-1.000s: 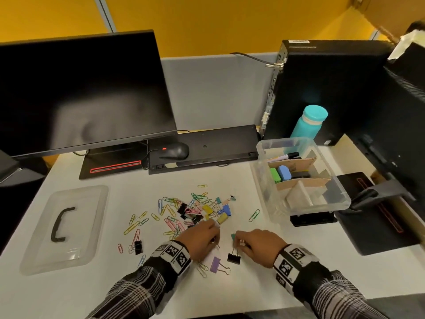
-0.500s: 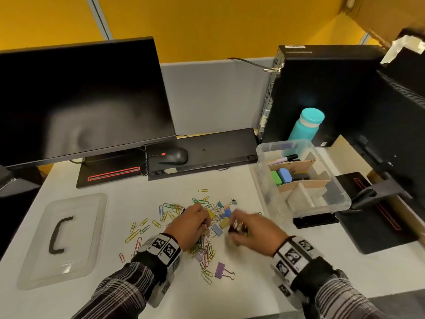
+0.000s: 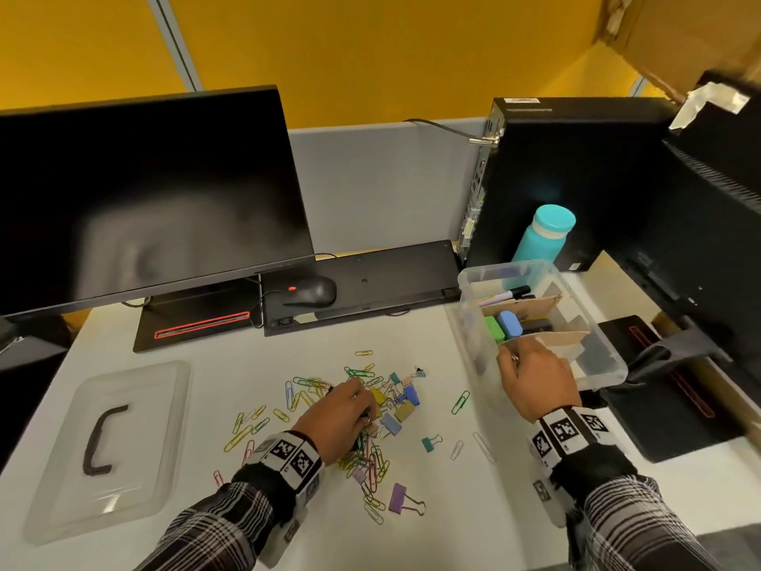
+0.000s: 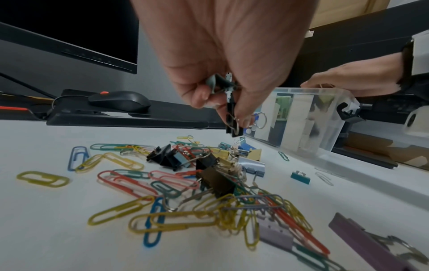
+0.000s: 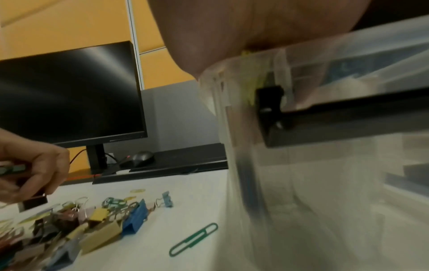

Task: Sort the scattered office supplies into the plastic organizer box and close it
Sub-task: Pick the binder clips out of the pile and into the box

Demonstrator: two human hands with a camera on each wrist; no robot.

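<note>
My left hand (image 3: 341,414) pinches binder clips (image 4: 232,117) over the pile; the box (image 3: 473,344) lies to its right, where my right hand (image 3: 535,377) hovers, grasp unclear.

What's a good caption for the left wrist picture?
Left hand holds black binder clips above a colourful clip pile.

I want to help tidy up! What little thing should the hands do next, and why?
Probably the left hand should carry its black binder clips across to the box and drop them in. It already pinches them above the pile, and the right hand is over the open box, whose lid lies off to the left.
</note>
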